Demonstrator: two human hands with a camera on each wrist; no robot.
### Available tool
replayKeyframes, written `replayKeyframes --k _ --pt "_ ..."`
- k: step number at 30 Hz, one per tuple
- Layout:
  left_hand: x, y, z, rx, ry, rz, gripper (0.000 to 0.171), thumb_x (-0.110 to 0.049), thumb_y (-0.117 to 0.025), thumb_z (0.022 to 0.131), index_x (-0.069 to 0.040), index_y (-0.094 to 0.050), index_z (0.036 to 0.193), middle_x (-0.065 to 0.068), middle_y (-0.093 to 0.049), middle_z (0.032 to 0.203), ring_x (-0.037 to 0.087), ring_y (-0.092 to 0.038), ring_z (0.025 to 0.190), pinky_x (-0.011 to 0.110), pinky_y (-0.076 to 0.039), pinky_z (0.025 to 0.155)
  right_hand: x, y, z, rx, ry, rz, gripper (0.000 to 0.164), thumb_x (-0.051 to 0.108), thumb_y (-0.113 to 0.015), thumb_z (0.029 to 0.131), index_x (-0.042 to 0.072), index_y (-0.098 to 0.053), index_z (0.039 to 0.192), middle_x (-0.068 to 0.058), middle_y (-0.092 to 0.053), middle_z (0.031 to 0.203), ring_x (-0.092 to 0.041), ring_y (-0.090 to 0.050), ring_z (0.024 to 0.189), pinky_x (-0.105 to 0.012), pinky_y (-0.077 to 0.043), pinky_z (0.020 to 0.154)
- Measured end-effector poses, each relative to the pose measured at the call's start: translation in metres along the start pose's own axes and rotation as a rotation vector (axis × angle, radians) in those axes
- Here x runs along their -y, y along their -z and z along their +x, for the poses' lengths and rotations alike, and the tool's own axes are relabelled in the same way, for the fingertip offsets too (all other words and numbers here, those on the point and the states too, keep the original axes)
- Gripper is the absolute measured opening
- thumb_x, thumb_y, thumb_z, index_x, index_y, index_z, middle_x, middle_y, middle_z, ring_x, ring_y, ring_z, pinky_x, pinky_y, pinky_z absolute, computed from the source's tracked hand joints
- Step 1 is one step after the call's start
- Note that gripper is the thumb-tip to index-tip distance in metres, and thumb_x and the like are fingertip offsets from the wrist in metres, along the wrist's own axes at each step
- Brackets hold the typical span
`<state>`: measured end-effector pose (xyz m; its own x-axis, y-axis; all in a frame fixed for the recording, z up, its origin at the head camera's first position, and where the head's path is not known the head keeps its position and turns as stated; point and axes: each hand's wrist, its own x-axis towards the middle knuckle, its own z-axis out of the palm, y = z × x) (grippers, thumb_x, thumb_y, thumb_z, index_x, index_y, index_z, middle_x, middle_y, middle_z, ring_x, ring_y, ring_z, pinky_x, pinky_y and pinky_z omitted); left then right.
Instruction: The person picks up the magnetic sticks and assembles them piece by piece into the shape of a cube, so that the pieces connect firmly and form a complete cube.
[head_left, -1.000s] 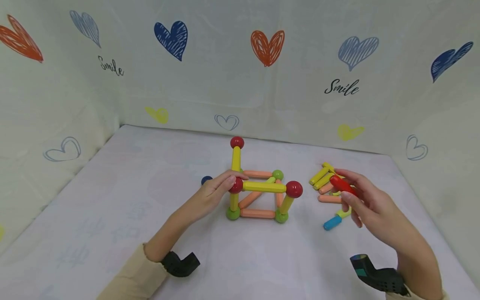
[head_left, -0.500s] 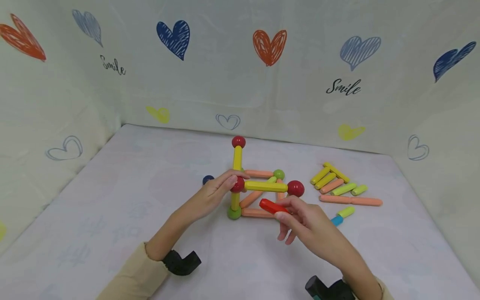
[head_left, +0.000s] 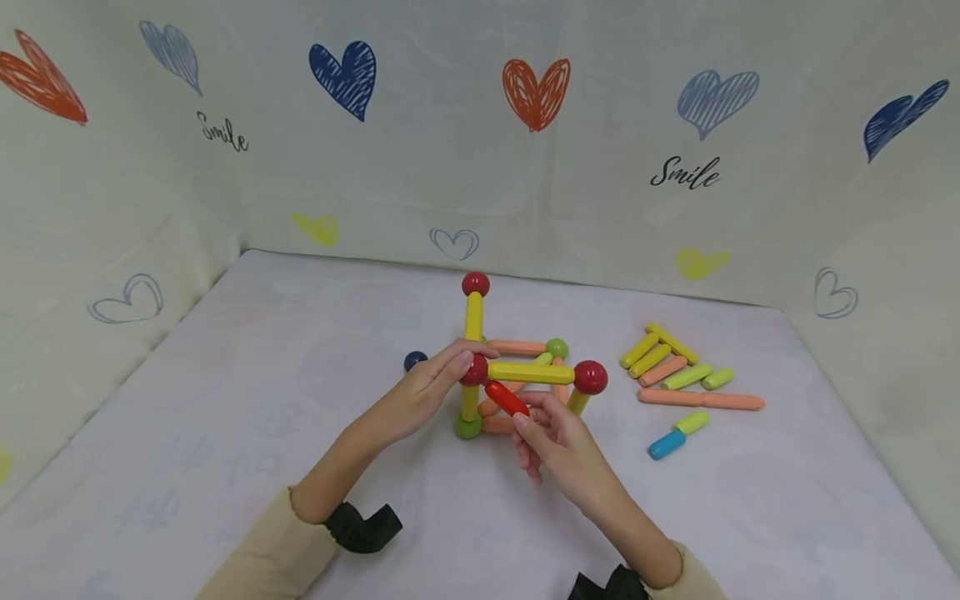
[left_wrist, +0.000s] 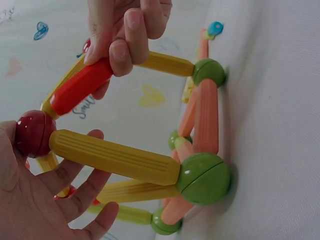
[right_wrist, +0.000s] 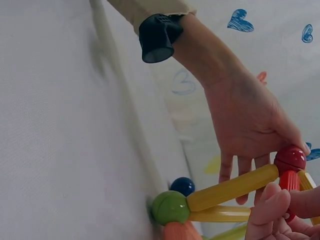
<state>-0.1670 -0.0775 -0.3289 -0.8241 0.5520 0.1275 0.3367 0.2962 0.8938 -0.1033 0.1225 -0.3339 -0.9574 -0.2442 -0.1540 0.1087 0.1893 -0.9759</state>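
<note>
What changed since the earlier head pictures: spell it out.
The right hand, already holding the red stick, has carried it leftward from over the loose sticks up to the red ball that the left hand holds. Nothing was let go. The left hand, stick-and-ball frame and loose sticks stayed put.

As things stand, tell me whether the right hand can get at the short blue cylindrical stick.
Probably yes: nothing seems to lie between the right hand and the blue stick, though that hand pinches a red ribbed stick and would likely need freeing.
</note>
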Motion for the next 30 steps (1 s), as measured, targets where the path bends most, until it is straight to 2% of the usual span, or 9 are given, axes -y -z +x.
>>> replayKeyframes --k 6,8,10,14,16,19,23,26,30 --pt "-0.001 0.001 -0.002 0.010 0.006 -0.013 0.037 -0.037 -0.031 0.101 -0.017 -0.047 0.128 0.007 -0.060 0.112 0.023 -0.056 0.104 0.042 -0.044 0.098 -0.002 -0.003 0.005 0.020 0.013 0.097 0.035 0.011 -0.050 0.095 -0.001 -0.042 0.127 -0.021 -0.061 0.100 -0.015 -0.062 0.072 -0.020 -0.052 0.064" --pt "-0.001 0.002 -0.002 0.016 0.007 -0.019 0.037 -0.037 -0.031 0.101 -0.017 -0.046 0.128 0.007 -0.063 0.104 0.025 -0.059 0.100 0.042 -0.045 0.096 -0.003 -0.003 0.005 0.036 0.025 0.092 0.035 0.010 -0.051 0.095 -0.003 -0.042 0.126 -0.022 -0.061 0.105 -0.017 -0.064 0.079 -0.021 -0.053 0.067" --pt "0.000 0.002 -0.003 0.017 0.007 -0.022 0.038 -0.038 -0.031 0.101 -0.017 -0.045 0.129 0.006 -0.063 0.104 0.026 -0.059 0.101 0.042 -0.044 0.097 -0.005 -0.004 0.005 0.056 0.060 -0.012 0.032 0.009 -0.053 0.093 -0.003 -0.046 0.122 -0.021 -0.062 0.107 -0.018 -0.063 0.083 -0.020 -0.052 0.068" --pt "0.002 0.003 -0.003 0.021 -0.008 -0.036 0.037 -0.037 -0.030 0.102 -0.017 -0.045 0.129 0.008 -0.064 0.102 0.029 -0.059 0.101 0.048 -0.040 0.100 -0.010 -0.010 0.004 0.115 0.158 -0.380 0.025 0.008 -0.060 0.089 0.005 -0.058 0.114 -0.008 -0.063 0.102 -0.013 -0.055 0.081 -0.018 -0.049 0.070" --pt "0.002 0.003 -0.003 0.023 -0.018 -0.040 0.036 -0.036 -0.030 0.102 -0.017 -0.045 0.128 0.010 -0.064 0.102 0.029 -0.059 0.101 0.051 -0.037 0.102 -0.012 -0.015 0.004 0.149 0.204 -0.523 0.023 0.009 -0.062 0.088 0.008 -0.061 0.111 -0.001 -0.062 0.095 -0.009 -0.052 0.078 -0.017 -0.047 0.068" --pt "0.003 0.002 -0.003 0.024 -0.025 -0.053 0.035 -0.035 -0.030 0.102 -0.017 -0.045 0.128 0.011 -0.065 0.102 0.029 -0.059 0.101 0.051 -0.037 0.102 -0.013 -0.026 0.007 0.212 0.205 -0.619 0.024 0.013 -0.064 0.087 0.009 -0.062 0.111 0.005 -0.060 0.085 -0.004 -0.049 0.069 -0.016 -0.046 0.063" --pt "0.003 0.002 -0.001 0.030 -0.037 -0.062 0.035 -0.035 -0.030 0.102 -0.017 -0.045 0.127 0.010 -0.065 0.102 0.026 -0.060 0.101 0.046 -0.042 0.099 -0.011 -0.046 0.018 0.248 0.178 -0.714 0.033 0.020 -0.065 0.087 0.007 -0.061 0.116 0.008 -0.052 0.066 -0.002 -0.047 0.057 -0.014 -0.044 0.056" --pt "0.003 0.002 -0.001 0.033 -0.054 -0.059 0.035 -0.034 -0.029 0.102 -0.017 -0.045 0.128 0.009 -0.064 0.103 0.023 -0.060 0.101 0.044 -0.043 0.098 -0.011 -0.062 0.029 0.239 0.192 -0.824 0.037 0.026 -0.065 0.087 0.005 -0.059 0.117 0.007 -0.049 0.062 -0.003 -0.046 0.053 -0.014 -0.041 0.051" --pt "0.003 0.002 -0.001 0.043 -0.070 -0.076 0.035 -0.034 -0.029 0.102 -0.017 -0.045 0.128 0.009 -0.063 0.106 0.025 -0.060 0.102 0.045 -0.039 0.101 -0.014 -0.078 0.042 0.194 0.246 -0.979 0.031 0.029 -0.064 0.087 0.005 -0.059 0.106 0.005 -0.049 0.063 -0.005 -0.045 0.053 -0.015 -0.039 0.049"
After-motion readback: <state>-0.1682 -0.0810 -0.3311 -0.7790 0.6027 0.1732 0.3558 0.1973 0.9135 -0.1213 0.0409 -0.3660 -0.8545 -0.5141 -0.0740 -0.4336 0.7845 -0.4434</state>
